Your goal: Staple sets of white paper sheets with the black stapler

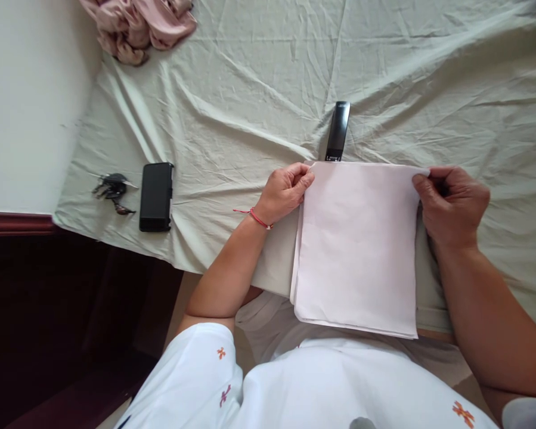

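Note:
A folded pale pink cloth [357,250] lies on the near edge of a bed covered by a light green sheet [268,89]. My left hand [285,192] pinches the cloth's far left corner. My right hand [451,202] pinches its far right corner. The cloth's near edge hangs slightly over the bed's edge, toward my white shirt. A red thread bracelet circles my left wrist.
A black remote [338,131] lies just beyond the cloth, partly tucked under its far edge. A black phone [155,196] and a bunch of keys [113,190] rest at the bed's left corner. A crumpled pink garment [138,27] sits at the far left. A white wall [26,101] borders the left.

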### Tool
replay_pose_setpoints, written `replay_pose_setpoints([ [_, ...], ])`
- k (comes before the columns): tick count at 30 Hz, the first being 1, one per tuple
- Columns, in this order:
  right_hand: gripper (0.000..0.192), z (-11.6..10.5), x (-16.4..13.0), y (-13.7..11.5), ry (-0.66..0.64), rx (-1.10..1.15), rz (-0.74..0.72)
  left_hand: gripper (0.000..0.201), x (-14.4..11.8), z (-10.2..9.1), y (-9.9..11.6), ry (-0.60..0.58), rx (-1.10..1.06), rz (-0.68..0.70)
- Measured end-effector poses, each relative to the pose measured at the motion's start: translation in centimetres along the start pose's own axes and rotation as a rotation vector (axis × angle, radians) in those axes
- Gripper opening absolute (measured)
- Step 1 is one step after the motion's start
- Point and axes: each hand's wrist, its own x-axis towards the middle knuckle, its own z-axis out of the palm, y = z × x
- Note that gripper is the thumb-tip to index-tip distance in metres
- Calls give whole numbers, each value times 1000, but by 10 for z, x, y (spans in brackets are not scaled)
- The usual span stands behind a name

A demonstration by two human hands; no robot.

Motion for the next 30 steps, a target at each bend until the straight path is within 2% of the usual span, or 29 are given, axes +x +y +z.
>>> replay_pose_setpoints([
  [9,18,1,-1,5,1,93,-40,45,-1,-2,0,-34,-52,-31],
  [16,20,1,-1,6,-15,91,-51,31,-2,-7,-2,-69,-30,7],
  [19,20,0,-1,7,-31,74,-63,34,-2,-8,-2,-60,18,28],
  [22,18,0,-2,7,-37,72,-74,28,-3,-6,0,-71,7,43],
  [30,21,-3,-2,-9,-49,-15,-84,42,-4,-3,1,-55,-54,4],
])
